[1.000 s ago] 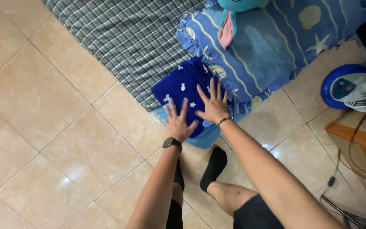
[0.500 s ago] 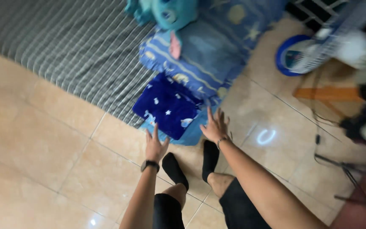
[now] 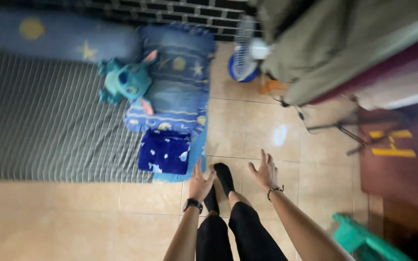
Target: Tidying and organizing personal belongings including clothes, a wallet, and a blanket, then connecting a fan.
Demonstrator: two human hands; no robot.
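**Two empty hands above the floor, folded cloth at the mattress edge**

The left hand point(image 3: 200, 183) hangs over the tiled floor point(image 3: 73, 217) with its fingers spread and holds nothing; a dark watch sits on the wrist. The right hand point(image 3: 264, 173) is also spread and empty, with a bead bracelet on its wrist. Between the two hands stand the person's feet in black socks point(image 3: 223, 178).

Just beside the left hand, up and to the left, lies the dark blue folded cloth point(image 3: 164, 152) with small white figures. It rests on a lighter blue cloth at the edge of the checked mattress point(image 3: 49, 135). The hands do not touch it.

Behind the cloth lie a blue pillow point(image 3: 175, 92), a teal plush toy point(image 3: 126, 82) and a long bolster point(image 3: 59, 41). A fan point(image 3: 245, 53) stands further back, partly covered by hanging grey-green fabric point(image 3: 325, 43). A teal object point(image 3: 359, 237) at the lower right is cut off. The whole picture is blurred, so small details are hard to read.
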